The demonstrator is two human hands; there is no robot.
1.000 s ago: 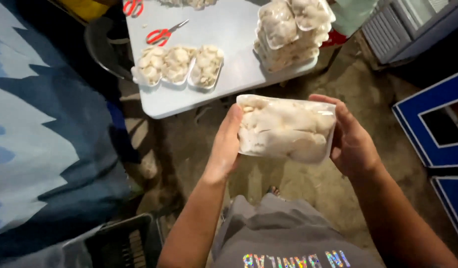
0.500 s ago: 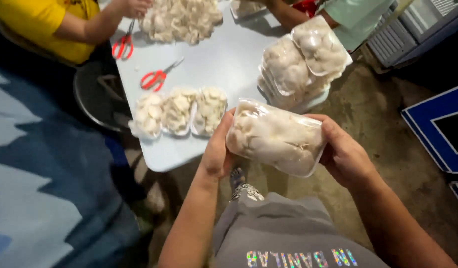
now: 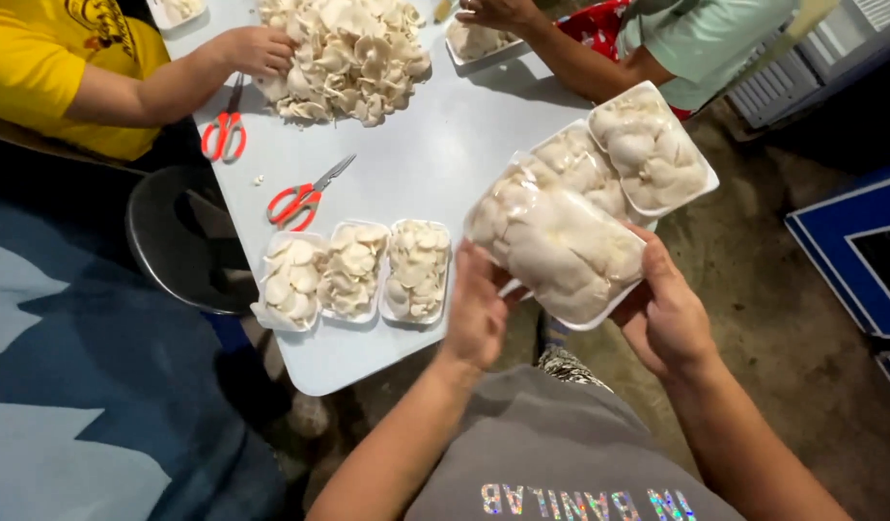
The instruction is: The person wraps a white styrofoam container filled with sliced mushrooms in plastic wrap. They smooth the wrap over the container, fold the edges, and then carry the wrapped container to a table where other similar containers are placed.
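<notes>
While the left hand (image 3: 476, 314) and the right hand (image 3: 665, 318) clasp a film-wrapped tray of mushrooms (image 3: 556, 246) from either end, fingers curled round its rim, the pack hangs tilted over the near edge of the pale table (image 3: 435, 164). From the head camera, it overlaps a stack of wrapped trays (image 3: 648, 150) lying just beyond it at the table's right corner, hiding part of that stack. To the left of the left hand, three unwrapped trays of mushrooms (image 3: 353, 272) sit side by side near the table's front edge. Further in lie red-handled scissors (image 3: 305, 196), and a second red pair (image 3: 223, 130) rests near a person's hand (image 3: 257, 50) in a yellow sleeve, which touches a loose heap of mushrooms (image 3: 344, 53). Another person's hand (image 3: 498, 12) reaches a tray at the far side. A round metal stool (image 3: 180, 241) stands left of the table.
</notes>
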